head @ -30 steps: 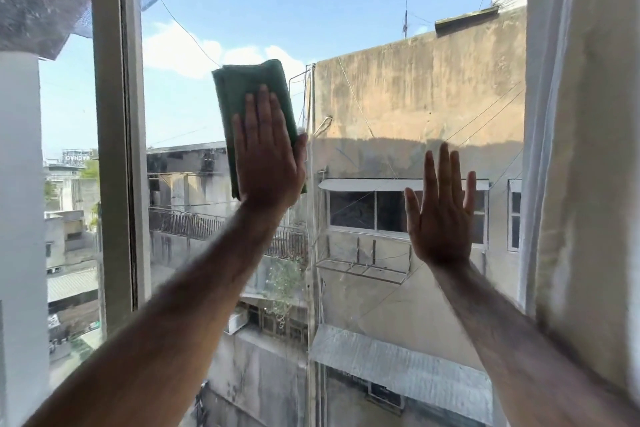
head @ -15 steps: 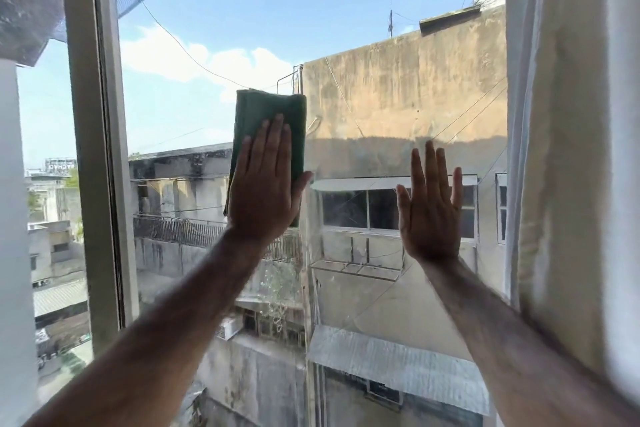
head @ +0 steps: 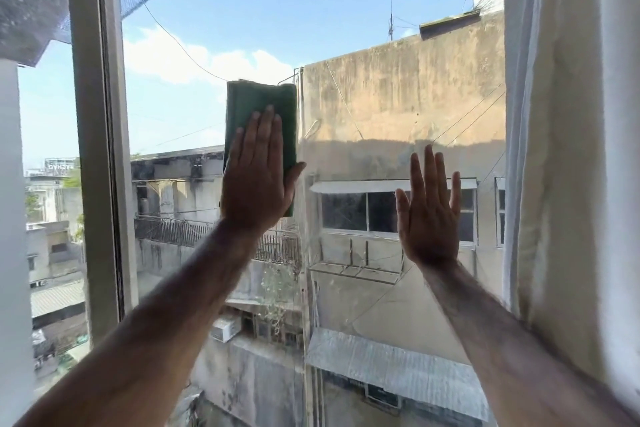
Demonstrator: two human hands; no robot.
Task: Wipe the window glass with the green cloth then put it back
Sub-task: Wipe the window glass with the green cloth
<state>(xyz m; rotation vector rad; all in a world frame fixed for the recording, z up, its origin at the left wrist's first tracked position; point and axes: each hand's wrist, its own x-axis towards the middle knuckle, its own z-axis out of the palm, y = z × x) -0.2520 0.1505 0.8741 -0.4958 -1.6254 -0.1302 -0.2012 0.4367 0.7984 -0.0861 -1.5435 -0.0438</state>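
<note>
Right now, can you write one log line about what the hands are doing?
step: wiping glass | left hand: flat, pressing green cloth on window glass | right hand: open, empty, raised at the glass | cloth put back: not yet

Left arm is reaching up from the lower left of the frame toward centre, forearm bare, wrist straight. Left hand [head: 258,180] is lying flat, palm forward, back of hand facing the camera; fingers [head: 266,130] are extending upward, held together, thumb sticking out to the right. The palm is pressing on the green cloth [head: 261,102].

Right arm is rising from the lower right corner, forearm bare, angling up and to the left. Right hand [head: 429,215] is sitting right of centre, lower than the left hand, palm forward, fingers straight and slightly spread, thumb out to the left. It is gripping nothing.
</note>
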